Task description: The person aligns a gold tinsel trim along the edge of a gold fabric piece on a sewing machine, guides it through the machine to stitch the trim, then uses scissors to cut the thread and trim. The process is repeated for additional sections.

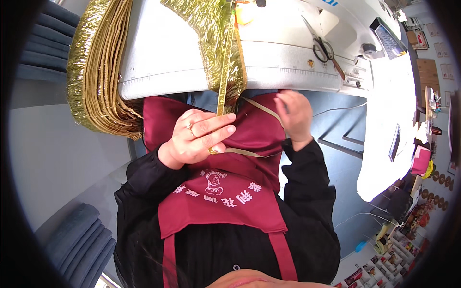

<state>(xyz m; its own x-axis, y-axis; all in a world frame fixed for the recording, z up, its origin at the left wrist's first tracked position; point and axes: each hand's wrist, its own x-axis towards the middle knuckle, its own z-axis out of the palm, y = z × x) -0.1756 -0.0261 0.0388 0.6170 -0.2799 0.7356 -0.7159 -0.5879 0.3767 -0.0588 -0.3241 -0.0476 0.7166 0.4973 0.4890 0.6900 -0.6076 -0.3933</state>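
Note:
My left hand (199,137), with a ring on one finger, is closed on a narrow gold glittery ribbon (223,91). Two of its fingers point to the right. The ribbon comes down from the sewing machine bed (168,72), beside gold tinsel fabric (218,53) that hangs over the front edge. A thin tan strip (249,153) loops out to the right from below my left hand. Close to that loop, my right hand (295,115) is raised with bent fingers and thumb apart, and nothing shows in it.
A thick folded stack of gold tinsel fabric (105,72) hangs at the left. Black-handled scissors (323,49) and a brown-handled tool (339,70) lie on the right of the bed. A white table (384,168) stands farther right. Grey-blue folded cloth (81,245) is at lower left.

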